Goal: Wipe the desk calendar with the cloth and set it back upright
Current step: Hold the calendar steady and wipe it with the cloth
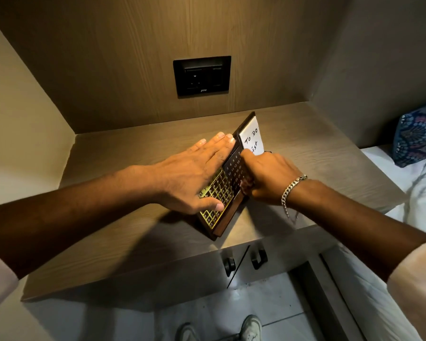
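Note:
The desk calendar (pixel 228 185), a dark wooden board with a brass number grid and a white "TO DO list" note at its far end, lies tilted on the wooden shelf (pixel 113 232). My left hand (pixel 194 178) rests flat on its left side, fingers together, thumb hooked over the brass grid. My right hand (pixel 268 178) is curled into a fist against the calendar's right edge, pressing on its face. A small dark reddish bit shows under the right fingers; I cannot tell if it is the cloth.
A black socket plate (pixel 202 76) sits in the wooden back wall. Side walls close the shelf on the left and right. A bed with white sheet (pixel 413 190) and patterned blue pillow (pixel 418 136) lies at right. Two black cabinet knobs (pixel 244 260) hang below the shelf edge.

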